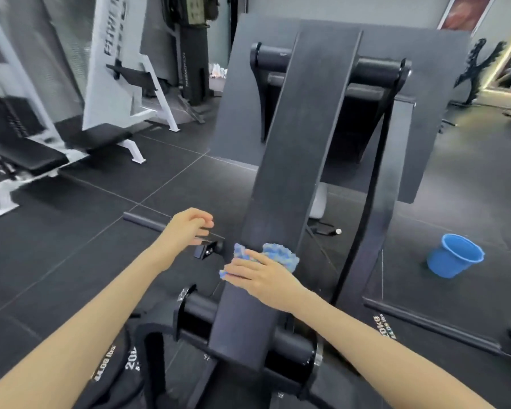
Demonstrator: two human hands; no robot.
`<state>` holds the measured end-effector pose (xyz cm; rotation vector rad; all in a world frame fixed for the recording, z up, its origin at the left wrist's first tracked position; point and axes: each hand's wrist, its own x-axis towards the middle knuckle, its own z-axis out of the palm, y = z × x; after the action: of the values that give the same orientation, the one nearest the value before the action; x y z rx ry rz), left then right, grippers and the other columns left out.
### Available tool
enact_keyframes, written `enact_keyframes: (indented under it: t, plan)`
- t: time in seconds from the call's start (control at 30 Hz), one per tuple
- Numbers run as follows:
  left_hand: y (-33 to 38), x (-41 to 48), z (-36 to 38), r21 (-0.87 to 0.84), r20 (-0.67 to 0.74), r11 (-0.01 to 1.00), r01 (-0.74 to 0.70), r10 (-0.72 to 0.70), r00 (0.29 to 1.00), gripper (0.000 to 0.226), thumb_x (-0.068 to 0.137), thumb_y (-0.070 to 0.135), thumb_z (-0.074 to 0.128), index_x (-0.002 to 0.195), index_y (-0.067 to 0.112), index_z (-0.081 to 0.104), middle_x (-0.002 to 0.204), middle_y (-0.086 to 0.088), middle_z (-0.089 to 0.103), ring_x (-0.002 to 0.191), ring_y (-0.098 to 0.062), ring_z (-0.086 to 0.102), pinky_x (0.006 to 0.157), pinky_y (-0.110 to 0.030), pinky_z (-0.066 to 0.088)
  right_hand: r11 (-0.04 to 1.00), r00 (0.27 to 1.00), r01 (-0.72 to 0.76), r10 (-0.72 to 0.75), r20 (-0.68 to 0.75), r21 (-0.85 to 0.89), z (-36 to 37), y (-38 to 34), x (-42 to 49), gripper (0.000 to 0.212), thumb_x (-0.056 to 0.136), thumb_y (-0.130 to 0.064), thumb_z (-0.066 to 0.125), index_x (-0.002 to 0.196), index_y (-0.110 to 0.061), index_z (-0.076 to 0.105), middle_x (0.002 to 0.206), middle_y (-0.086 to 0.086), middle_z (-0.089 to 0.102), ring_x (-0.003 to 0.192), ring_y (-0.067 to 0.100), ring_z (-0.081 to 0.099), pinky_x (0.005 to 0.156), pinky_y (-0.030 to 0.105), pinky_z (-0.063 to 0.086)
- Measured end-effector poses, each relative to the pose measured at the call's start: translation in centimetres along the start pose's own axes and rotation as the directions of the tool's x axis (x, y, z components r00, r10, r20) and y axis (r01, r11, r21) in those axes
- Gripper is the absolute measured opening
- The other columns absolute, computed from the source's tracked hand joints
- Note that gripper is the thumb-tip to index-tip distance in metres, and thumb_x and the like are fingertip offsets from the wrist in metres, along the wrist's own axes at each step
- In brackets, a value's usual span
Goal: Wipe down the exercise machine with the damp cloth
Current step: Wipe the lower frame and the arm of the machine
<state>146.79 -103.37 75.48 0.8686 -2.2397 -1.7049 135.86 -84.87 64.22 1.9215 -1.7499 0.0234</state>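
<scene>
Fingers [250,256] of the right hand [264,276] lie straight, pressing a blue fuzzy cloth [278,255] onto the black sloped machine beam [295,160].
Left hand [189,227], loosely curled and holding nothing, hovers centre-left; blue plastic bucket [455,256] at right.

Your crumpled blue, fluffy damp cloth [278,256] lies bunched on the lower stretch of the exercise machine's long, flat, matte black sloping beam [295,149], spilling over its left edge. That beam runs from a black cylindrical cross-roller [219,320] near you up and away to a second black roller [375,70] in front of a large dark grey panel. The beam's surface looks dull and lightly smudged.
</scene>
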Motion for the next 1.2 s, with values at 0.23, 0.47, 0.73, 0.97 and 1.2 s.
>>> enact_keyframes:
  t: [0.23, 0.47, 0.73, 0.97, 1.2]
  plan:
    - [0.2, -2.6, 0.6, 0.043, 0.068, 0.998, 0.039, -0.042, 0.997, 0.023, 0.095, 0.010, 0.045, 0.115, 0.012, 0.058, 0.117, -0.004, 0.063, 0.108, -0.020, 0.060, 0.089, -0.033, 0.050, 0.788, 0.780, -0.598, 0.529, -0.335, -0.148, -6.0, 11.7, 6.9, 0.038, 0.078, -0.004, 0.068, 0.112, -0.020, 0.067, 0.122, -0.003, 0.063, 0.117, 0.020, 0.057, 0.108, 0.048, 0.036]
    - [-0.9, -3.9, 0.6, 0.156, 0.151, 0.982, 0.102, -0.126, 0.980, 0.024, 0.096, 0.014, 0.046, 0.118, 0.013, 0.055, 0.120, -0.009, 0.061, 0.100, -0.018, 0.060, 0.090, -0.033, 0.048, 0.985, 0.980, -0.169, 0.171, 0.101, -0.024, -0.1, -5.1, -0.4, 0.061, 0.070, -0.009, 0.064, 0.130, -0.016, 0.057, 0.134, -0.003, 0.054, 0.126, 0.019, 0.050, 0.110, 0.038, 0.025]
    - [-0.2, -5.6, 4.1, -0.088, 0.196, 0.992, 0.090, -0.072, 0.978, 0.029, 0.102, 0.029, 0.030, 0.115, 0.011, 0.049, 0.119, -0.003, 0.058, 0.107, -0.018, 0.054, 0.092, -0.033, 0.045, 0.199, 0.673, -0.529, 0.690, 0.265, 0.825, -5.9, -3.6, 2.7, 0.041, 0.096, -0.017, 0.048, 0.136, -0.028, 0.045, 0.121, -0.013, 0.062, 0.106, 0.004, 0.057, 0.093, 0.024, 0.045]
    - [-0.4, -8.1, 5.9, -0.177, 0.396, 0.981, -0.081, 0.146, 0.907, 0.039, 0.093, 0.035, 0.058, 0.127, 0.019, 0.049, 0.120, 0.002, 0.063, 0.107, -0.011, 0.063, 0.089, -0.033, 0.053, -0.416, 0.546, -0.350, 0.637, 0.544, 0.839, -10.7, -2.1, 2.2, 0.042, 0.101, -0.042, 0.036, 0.141, -0.031, 0.036, 0.140, -0.014, 0.042, 0.119, -0.001, 0.050, 0.086, 0.012, 0.043]
    - [-1.4, -8.2, 5.6, 0.071, 0.277, 0.977, -0.199, 0.172, 0.945, 0.029, 0.085, 0.028, 0.066, 0.113, 0.029, 0.061, 0.098, 0.009, 0.071, 0.093, -0.009, 0.066, 0.083, -0.031, 0.053, -0.358, 0.617, -0.494, 0.497, 0.610, 0.792, -12.0, -2.7, 0.9, 0.038, 0.098, -0.037, 0.045, 0.136, -0.031, 0.040, 0.116, -0.018, 0.059, 0.108, -0.001, 0.059, 0.090, 0.021, 0.046]
